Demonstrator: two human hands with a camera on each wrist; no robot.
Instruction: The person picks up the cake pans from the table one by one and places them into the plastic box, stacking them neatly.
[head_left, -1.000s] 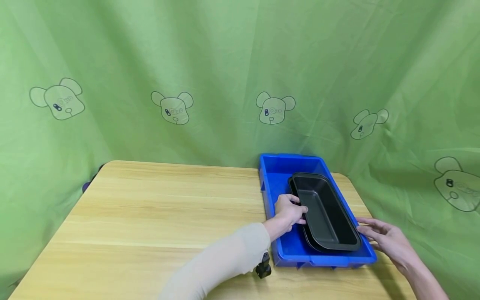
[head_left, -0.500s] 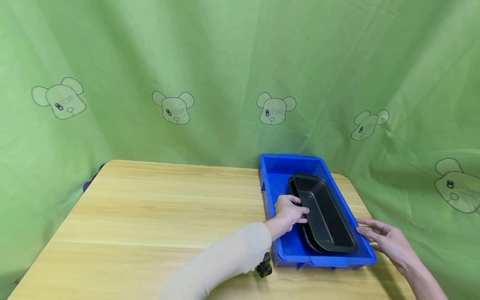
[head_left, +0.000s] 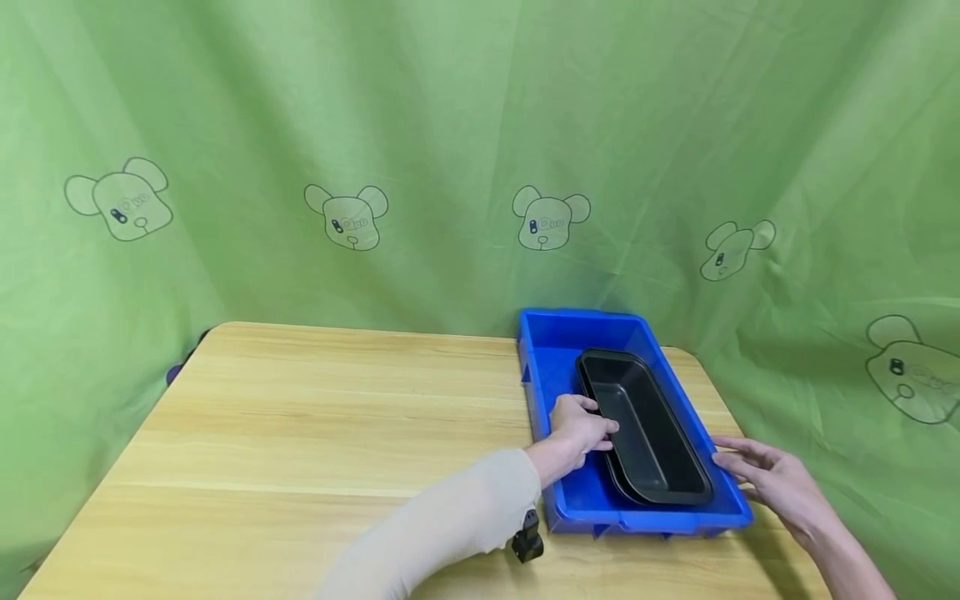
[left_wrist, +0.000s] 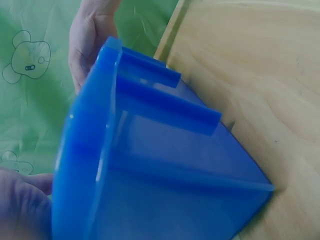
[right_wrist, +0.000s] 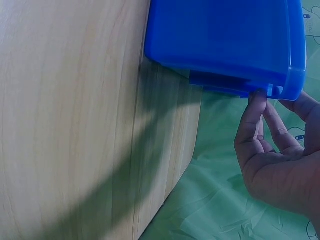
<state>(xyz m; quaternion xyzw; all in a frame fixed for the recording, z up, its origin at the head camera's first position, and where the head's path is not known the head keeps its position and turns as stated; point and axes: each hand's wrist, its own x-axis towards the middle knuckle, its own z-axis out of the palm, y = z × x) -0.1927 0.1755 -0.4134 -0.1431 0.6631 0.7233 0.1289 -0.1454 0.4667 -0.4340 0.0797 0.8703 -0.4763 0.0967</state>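
A black loaf pan point(head_left: 651, 433) lies nested on a second dark pan point(head_left: 618, 482), whose rim shows along its left side. Both are inside the blue plastic bin point(head_left: 546, 357). My left hand point(head_left: 576, 429) reaches over the bin's left wall and pinches the upper pan's left rim, thumb on the inner side. In the left wrist view the bin's outer wall hides most of that hand's fingers. My right hand point(head_left: 776, 483) holds the bin's right rim near the front corner; the right wrist view shows fingers point(right_wrist: 252, 117) under that rim.
The bin stands at the right end of a wooden table point(head_left: 315, 417), close to the table's right edge. A green curtain point(head_left: 450, 125) with bear-head drawings hangs behind and beside it. A small black device point(head_left: 528, 542) sits at the left wrist.
The upper loaf pan has shifted slightly left and now lies more in line with the pan under it. The left hand keeps hold of its rim; the right hand and bin stay put.
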